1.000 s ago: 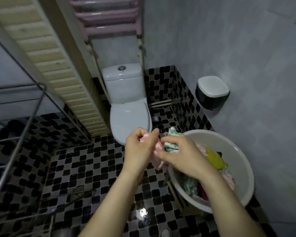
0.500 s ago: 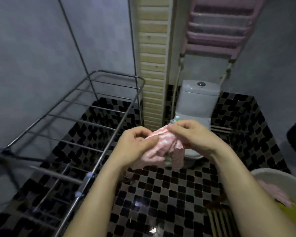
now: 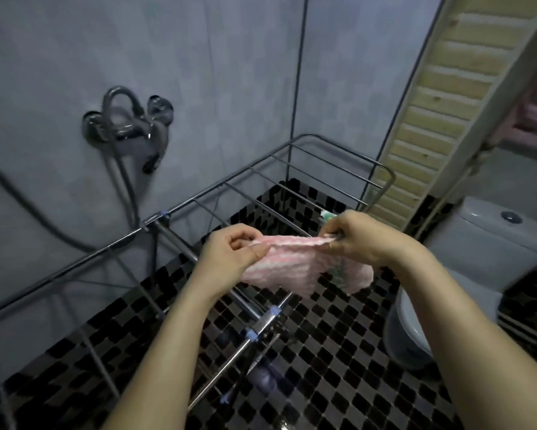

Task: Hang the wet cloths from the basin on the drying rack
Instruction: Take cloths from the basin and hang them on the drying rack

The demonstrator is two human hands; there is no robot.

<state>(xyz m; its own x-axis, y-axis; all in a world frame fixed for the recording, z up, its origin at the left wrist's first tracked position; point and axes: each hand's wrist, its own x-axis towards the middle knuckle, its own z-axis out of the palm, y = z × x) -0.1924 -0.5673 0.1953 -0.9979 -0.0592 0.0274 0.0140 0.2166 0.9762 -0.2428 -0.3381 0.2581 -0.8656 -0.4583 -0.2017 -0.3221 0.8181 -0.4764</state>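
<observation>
Pink-and-white striped cloth (image 3: 287, 262) stretched between both hands over the metal drying rack (image 3: 251, 193), long axis running left to right and nearly level, rising a little toward the right. Top edge pulled taut into a straight band; rest of the fabric sagging below it, lowest lobe hanging under the right end. Left hand (image 3: 230, 252) pinching the left corner, thumb and forefinger closed on the fabric, other fingers curled. Right hand (image 3: 354, 235) pinching the right corner the same way, with a scrap of green-patterned fabric (image 3: 327, 216) poking out above its fingers. Held above the rack's rails, over the near side bar, not draped on any rail; whether touching a rail, cannot tell. Rack's rails running across from the wall side toward the wearer, frame's length stretching away toward the far corner. Black-and-white mosaic floor (image 3: 338, 352) beneath, shower mixer (image 3: 127, 125) on the left wall, toilet (image 3: 466, 274) at the right edge
</observation>
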